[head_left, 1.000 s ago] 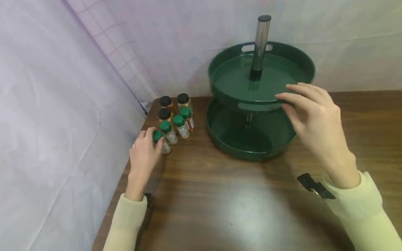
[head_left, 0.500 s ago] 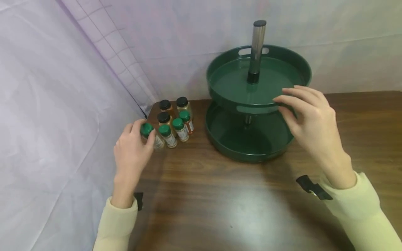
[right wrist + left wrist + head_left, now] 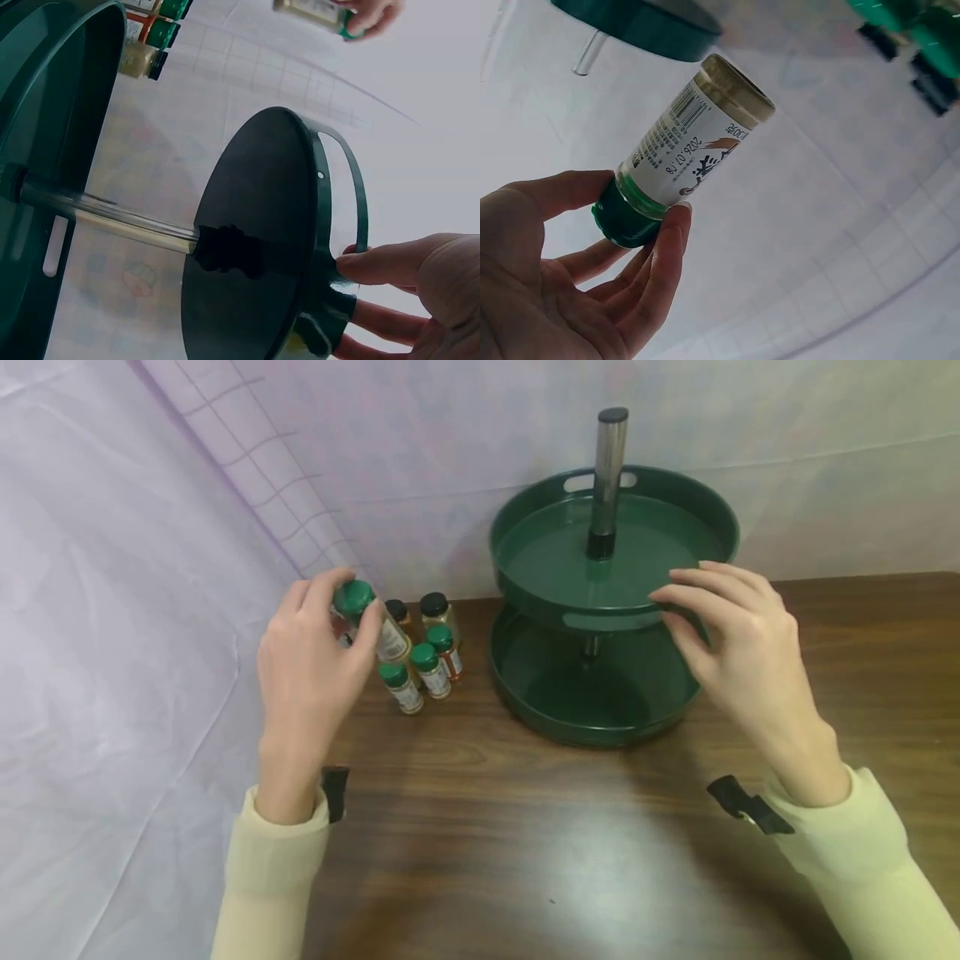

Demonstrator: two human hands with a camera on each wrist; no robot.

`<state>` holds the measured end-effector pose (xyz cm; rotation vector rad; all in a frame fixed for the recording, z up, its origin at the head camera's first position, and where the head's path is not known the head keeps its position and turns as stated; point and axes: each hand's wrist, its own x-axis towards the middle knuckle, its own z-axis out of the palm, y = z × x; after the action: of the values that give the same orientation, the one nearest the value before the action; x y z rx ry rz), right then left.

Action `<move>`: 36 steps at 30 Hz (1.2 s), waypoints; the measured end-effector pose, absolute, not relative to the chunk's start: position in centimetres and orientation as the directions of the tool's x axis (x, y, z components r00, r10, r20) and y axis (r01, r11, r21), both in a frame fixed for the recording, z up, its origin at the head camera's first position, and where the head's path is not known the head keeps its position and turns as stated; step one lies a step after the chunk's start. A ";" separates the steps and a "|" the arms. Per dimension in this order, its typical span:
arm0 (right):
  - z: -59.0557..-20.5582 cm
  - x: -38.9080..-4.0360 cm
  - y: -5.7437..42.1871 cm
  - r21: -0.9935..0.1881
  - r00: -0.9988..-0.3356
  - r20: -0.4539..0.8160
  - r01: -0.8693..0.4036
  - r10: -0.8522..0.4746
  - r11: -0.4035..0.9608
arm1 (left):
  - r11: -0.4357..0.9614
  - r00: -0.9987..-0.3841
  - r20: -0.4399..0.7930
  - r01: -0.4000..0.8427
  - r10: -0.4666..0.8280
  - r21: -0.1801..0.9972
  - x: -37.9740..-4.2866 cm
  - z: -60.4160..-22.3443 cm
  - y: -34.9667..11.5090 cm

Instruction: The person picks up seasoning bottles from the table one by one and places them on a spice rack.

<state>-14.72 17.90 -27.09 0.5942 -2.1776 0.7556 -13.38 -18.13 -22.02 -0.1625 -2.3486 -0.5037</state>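
My left hand point(image 3: 311, 681) pinches a spice jar point(image 3: 686, 139) by its green cap point(image 3: 630, 214), thumb on one side and fingers on the other. The jar is raised above the table, tilted, with a white printed label and pale contents. On the right, my right hand point(image 3: 742, 652) holds the rim of the upper tray point(image 3: 543, 589) of a dark green two-tier tray stand, thumb beside the handle slot point(image 3: 345, 180) in the right wrist view. A metal post point(image 3: 607, 477) joins the upper tray to the lower tray point(image 3: 555, 722). Both trays show bare floors.
Left of the stand, several spice jars stand close together: green-capped ones point(image 3: 433, 672) in front, black-capped ones point(image 3: 438, 614) behind. White cloth point(image 3: 120, 693) hangs along the table's left and back edges. The wooden table point(image 3: 517, 843) extends in front.
My left hand has lifted the green-capped spice jar off the table, from beside the others, first leftward and then up. My right hand stays at the upper tray's rim.
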 end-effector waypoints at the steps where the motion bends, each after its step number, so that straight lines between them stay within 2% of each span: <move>1: -27.1 -14.7 17.9 -0.328 -0.618 0.766 -0.612 -0.177 0.719 | 0.914 -0.733 0.680 0.262 -0.020 0.309 -13.5 -21.6 -17.8; 18: -26.9 -14.6 18.0 -0.322 -0.607 0.776 -0.616 -0.173 0.719 | 0.899 -0.782 0.621 0.303 0.044 0.318 -17.9 -15.6 -14.0; 26: -26.9 -14.6 18.0 -0.326 -0.618 0.768 -0.606 -0.171 0.726 | 0.904 -0.782 0.621 0.297 0.046 0.307 -19.8 -14.1 -12.1; 30: -27.0 -14.4 18.1 -0.333 -0.628 0.760 -0.595 -0.165 0.732 | 0.892 -0.770 0.635 0.333 0.069 0.306 -20.9 -13.8 -10.8; 36: -27.2 -14.3 18.2 -0.339 -0.627 0.763 -0.594 -0.156 0.729 | 0.899 -0.806 0.584 0.323 0.097 0.295 -22.3 -13.8 -8.8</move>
<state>-14.28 18.16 -27.17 0.5639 -2.1859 0.7559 -22.31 -8.80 -13.79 -0.3008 -2.4808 -0.5173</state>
